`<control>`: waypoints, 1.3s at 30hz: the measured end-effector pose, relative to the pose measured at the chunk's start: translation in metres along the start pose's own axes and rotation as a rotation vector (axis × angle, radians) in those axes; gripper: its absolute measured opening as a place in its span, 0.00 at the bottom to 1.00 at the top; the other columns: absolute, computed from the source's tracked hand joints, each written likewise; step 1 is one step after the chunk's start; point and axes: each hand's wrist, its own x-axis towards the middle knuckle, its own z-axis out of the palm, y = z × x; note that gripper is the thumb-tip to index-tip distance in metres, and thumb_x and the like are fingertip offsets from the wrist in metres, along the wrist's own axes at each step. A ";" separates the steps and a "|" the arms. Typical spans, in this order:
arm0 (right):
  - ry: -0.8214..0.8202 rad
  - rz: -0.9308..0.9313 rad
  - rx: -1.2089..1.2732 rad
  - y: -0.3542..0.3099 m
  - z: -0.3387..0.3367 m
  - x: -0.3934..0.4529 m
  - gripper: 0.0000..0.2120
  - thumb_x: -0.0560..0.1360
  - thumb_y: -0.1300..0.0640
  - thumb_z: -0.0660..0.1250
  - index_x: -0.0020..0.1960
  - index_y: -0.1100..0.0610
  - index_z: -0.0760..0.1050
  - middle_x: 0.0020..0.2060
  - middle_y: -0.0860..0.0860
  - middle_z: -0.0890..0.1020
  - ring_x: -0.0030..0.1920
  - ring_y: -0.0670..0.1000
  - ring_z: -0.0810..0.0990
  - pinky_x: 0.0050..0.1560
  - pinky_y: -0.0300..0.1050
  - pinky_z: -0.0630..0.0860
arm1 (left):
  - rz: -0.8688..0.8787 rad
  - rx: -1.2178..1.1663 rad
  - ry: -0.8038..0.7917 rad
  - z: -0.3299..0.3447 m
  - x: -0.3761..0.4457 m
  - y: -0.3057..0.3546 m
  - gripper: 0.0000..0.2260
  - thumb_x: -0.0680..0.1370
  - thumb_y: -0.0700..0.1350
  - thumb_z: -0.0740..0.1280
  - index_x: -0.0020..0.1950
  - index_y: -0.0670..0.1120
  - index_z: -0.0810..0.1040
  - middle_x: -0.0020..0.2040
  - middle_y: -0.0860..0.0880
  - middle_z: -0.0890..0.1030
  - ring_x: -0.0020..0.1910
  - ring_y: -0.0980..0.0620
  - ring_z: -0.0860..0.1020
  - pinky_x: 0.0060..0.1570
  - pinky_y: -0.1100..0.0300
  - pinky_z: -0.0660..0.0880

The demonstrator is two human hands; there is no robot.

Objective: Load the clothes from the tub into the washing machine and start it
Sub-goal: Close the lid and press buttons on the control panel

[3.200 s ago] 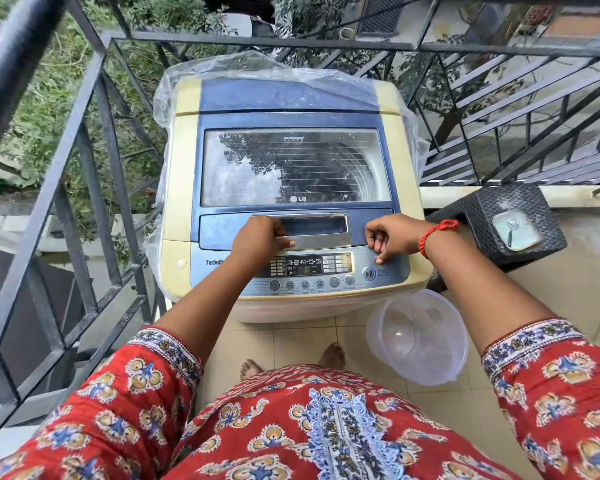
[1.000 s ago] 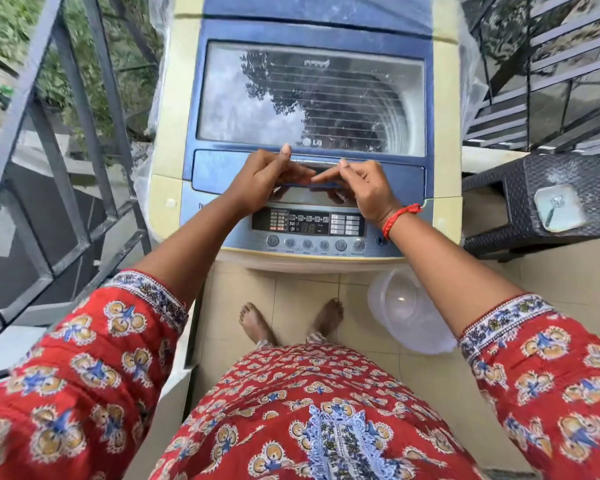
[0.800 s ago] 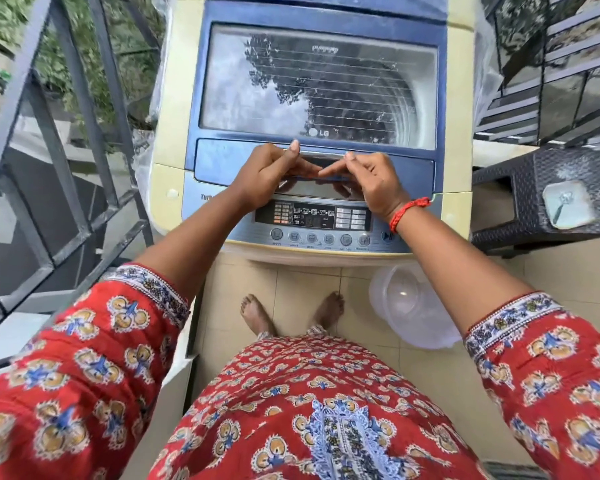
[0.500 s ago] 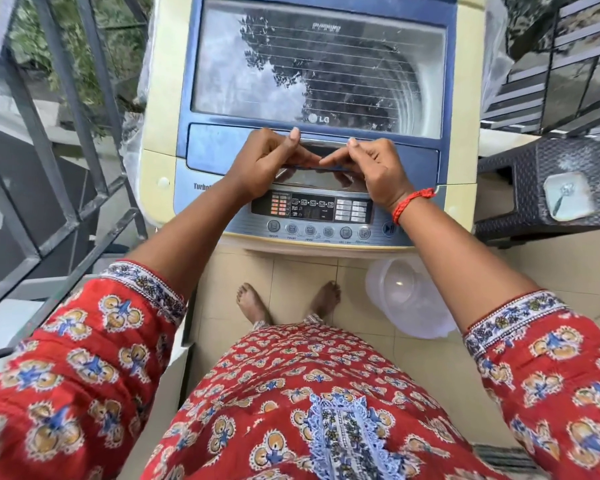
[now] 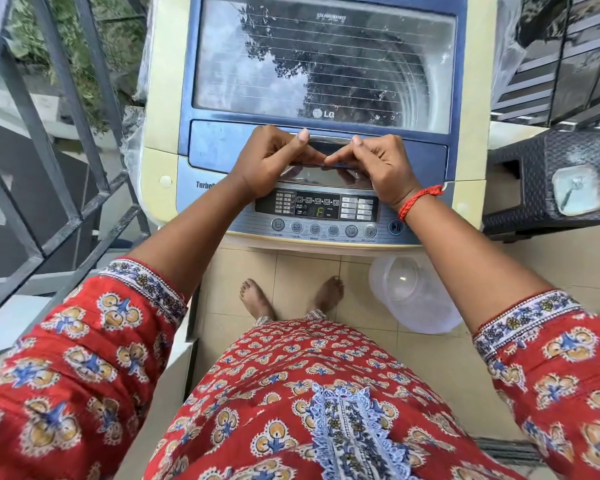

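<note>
By my feet the clear plastic tub (image 5: 417, 296) sits on the tiled floor (image 5: 305, 271). My left hand (image 5: 270, 160) and right hand (image 5: 378, 164) both grip the lid handle (image 5: 326, 140) of the closed LG washing machine (image 5: 160, 109).

Railing (image 5: 84, 109) crowds left; stool (image 5: 534, 188) right; tub (image 5: 413, 296) on floor.
</note>
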 end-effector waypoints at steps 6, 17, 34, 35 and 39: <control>0.003 0.002 -0.015 -0.002 -0.001 0.000 0.20 0.82 0.52 0.56 0.47 0.56 0.85 0.39 0.59 0.86 0.28 0.58 0.78 0.33 0.43 0.71 | 0.014 0.026 0.004 0.000 0.000 -0.001 0.22 0.82 0.54 0.56 0.51 0.42 0.86 0.47 0.42 0.86 0.45 0.38 0.84 0.44 0.36 0.77; -0.005 0.000 -0.022 -0.002 -0.001 0.000 0.21 0.83 0.56 0.55 0.47 0.61 0.85 0.38 0.59 0.86 0.28 0.62 0.77 0.31 0.48 0.72 | 0.029 -0.024 0.014 0.001 0.005 -0.005 0.22 0.84 0.49 0.54 0.49 0.44 0.87 0.35 0.49 0.86 0.28 0.35 0.74 0.30 0.51 0.69; -0.017 0.027 0.032 -0.002 -0.001 -0.001 0.20 0.83 0.55 0.56 0.47 0.60 0.85 0.39 0.60 0.86 0.30 0.59 0.79 0.34 0.45 0.73 | -0.014 0.002 0.016 0.000 0.006 -0.008 0.20 0.82 0.51 0.56 0.48 0.49 0.87 0.38 0.38 0.85 0.30 0.33 0.74 0.31 0.49 0.68; -0.016 0.028 0.036 -0.002 -0.001 -0.001 0.20 0.82 0.54 0.56 0.47 0.61 0.85 0.40 0.60 0.86 0.31 0.58 0.80 0.35 0.45 0.73 | -0.016 0.011 0.019 -0.001 0.006 -0.008 0.20 0.82 0.51 0.56 0.48 0.49 0.87 0.37 0.37 0.84 0.30 0.33 0.74 0.31 0.47 0.69; -0.011 0.024 0.034 0.000 0.000 0.000 0.20 0.83 0.54 0.56 0.46 0.61 0.85 0.39 0.60 0.86 0.30 0.65 0.79 0.33 0.50 0.74 | -0.017 0.017 0.021 0.000 0.007 -0.009 0.20 0.83 0.50 0.56 0.48 0.46 0.87 0.36 0.37 0.84 0.31 0.33 0.74 0.32 0.45 0.70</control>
